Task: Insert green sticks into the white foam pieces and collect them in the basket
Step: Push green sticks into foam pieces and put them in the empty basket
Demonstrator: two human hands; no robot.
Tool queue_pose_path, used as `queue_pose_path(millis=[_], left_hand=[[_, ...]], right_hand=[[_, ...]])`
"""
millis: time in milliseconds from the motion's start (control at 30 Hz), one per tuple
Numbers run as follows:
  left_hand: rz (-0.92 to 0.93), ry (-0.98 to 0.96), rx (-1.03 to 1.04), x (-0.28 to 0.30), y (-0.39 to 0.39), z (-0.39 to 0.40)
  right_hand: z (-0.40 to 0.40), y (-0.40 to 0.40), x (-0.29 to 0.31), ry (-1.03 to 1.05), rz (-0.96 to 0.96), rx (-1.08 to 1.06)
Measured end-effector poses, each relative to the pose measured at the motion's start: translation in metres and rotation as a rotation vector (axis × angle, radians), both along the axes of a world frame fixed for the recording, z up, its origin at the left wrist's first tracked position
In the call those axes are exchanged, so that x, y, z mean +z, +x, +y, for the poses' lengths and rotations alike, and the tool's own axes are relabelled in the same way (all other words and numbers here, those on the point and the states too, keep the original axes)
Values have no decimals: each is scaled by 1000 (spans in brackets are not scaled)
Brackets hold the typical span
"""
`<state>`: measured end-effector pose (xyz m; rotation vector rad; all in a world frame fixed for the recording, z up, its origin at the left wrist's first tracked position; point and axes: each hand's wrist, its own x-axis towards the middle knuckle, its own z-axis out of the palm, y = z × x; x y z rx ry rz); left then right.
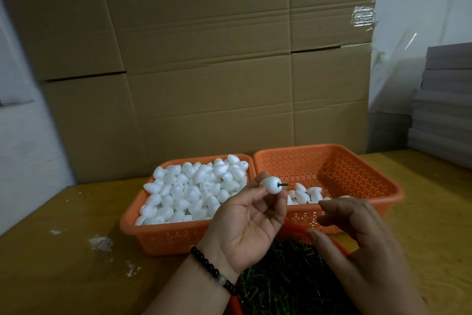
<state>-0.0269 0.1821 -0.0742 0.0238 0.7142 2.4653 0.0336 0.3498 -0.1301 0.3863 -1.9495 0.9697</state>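
Cardboard-backed wooden surface [76, 225]. Left hand [245, 225] grip pinching foam piece [270, 185], green stick [284, 184] protruding; right hand [357, 233] loosely curled, seemingly empty. Beyond: near-empty basket [357, 174], full basket [158, 235].

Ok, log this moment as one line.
left hand: pinches foam piece, stick inserted | right hand: empty, above sticks | right basket: few pieces | next: likely drop in right basket

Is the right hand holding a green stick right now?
No, the right hand hovers with loosely curled fingers holding nothing, while the left hand pinches the foam piece with its stick already in.
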Motion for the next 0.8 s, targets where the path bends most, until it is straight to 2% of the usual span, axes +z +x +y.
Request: queue_pose_path(millis=[233, 367, 800], left_hand=[[38, -62, 127, 1, 1, 2], [1, -73, 181, 0, -2, 1], [125, -138, 192, -4, -2, 2]], right_hand=[[-1, 2, 1, -2, -13, 7], [0, 1, 1, 1, -17, 11], [-1, 3, 2, 21, -16, 11]])
